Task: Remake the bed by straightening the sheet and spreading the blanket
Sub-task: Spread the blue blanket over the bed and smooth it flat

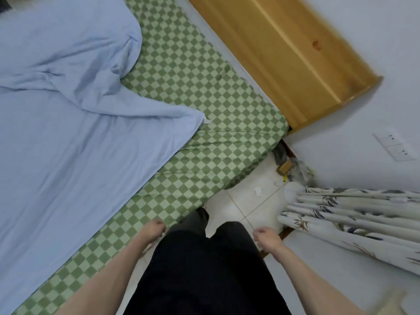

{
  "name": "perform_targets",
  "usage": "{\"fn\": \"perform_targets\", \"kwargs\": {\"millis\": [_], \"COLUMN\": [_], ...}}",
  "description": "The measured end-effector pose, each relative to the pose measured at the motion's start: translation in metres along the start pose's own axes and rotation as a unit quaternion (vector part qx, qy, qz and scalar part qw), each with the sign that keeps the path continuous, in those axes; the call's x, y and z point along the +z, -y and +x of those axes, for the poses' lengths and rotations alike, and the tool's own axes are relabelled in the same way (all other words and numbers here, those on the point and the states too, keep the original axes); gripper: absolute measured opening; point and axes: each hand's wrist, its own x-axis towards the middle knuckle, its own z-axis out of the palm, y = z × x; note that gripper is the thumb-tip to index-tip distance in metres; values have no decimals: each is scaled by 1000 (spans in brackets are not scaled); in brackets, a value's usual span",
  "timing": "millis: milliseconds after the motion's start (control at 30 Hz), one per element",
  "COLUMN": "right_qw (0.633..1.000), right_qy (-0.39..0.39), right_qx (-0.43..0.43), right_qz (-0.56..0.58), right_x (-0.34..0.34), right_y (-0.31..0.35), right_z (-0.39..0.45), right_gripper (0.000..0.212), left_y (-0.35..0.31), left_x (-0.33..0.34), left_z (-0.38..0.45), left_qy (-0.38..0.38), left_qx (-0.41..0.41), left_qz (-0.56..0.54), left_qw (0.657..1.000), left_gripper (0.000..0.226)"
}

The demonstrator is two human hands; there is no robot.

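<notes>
Pale blue cotton blanket (68, 133) bunched across left of frame, corner folded mid-frame; green-checked sheet (204, 144) exposed along right bed edge. Left hand (155, 227) and right hand (266, 237) loosely curled, empty, bottom centre. Advice: grip blanket corner, draw toward wooden headboard (284, 53), smooth outward.

Matt cloth blanket (68, 133), checked cloth sheet (193, 92), glossy wooden headboard (284, 53).

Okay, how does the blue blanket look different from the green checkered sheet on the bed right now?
The blanket is plain light blue; the sheet is green-and-pale checked. The blanket is rumpled, with folds near its top corner, while the sheet lies mostly flat with faint creases. The blanket lies on top, leaving the sheet bare along the edge and headboard end. Neither hand touches the blanket.
</notes>
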Motion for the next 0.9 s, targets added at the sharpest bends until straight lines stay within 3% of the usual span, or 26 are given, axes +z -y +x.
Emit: {"fn": "perform_targets", "kwargs": {"millis": [167, 300, 433, 600, 700, 800, 867, 900], "right_qw": [997, 994, 989, 967, 923, 844, 799, 783], "right_qy": [0, 16, 12, 46, -13, -47, -36, -30], "right_qx": [47, 16, -51, -130, -221, -298, -296, -285], "right_qz": [-57, -110, -140, -214, -314, -443, -522, -552], "right_x": [-63, -113, -148, -147, -139, -127, -118, -112], "right_y": [16, 80, 171, 318, 404, 472, 498, 505], "right_z": [24, 75, 161, 301, 371, 428, 460, 475], "right_gripper": [22, 19, 26, 28, 49, 88, 110, 118], "left_y": [-188, -276, -305, -315, -328, -343, -349, -349], "left_x": [-37, -61, -65, -53, -54, -59, -63, -66], "left_z": [16, 43, 106, 232, 298, 360, 391, 403], "left_qy": [-14, -48, -85, -188, -259, -316, -340, -361], "left_qx": [131, 193, 160, 39, -21, -33, -58, -63], "left_qz": [-68, -107, -115, -66, -57, 24, 103, 127], "left_qw": [989, 974, 977, 979, 964, 948, 933, 922], "left_gripper": [18, 18, 18, 46, 75, 95, 96, 84]}}
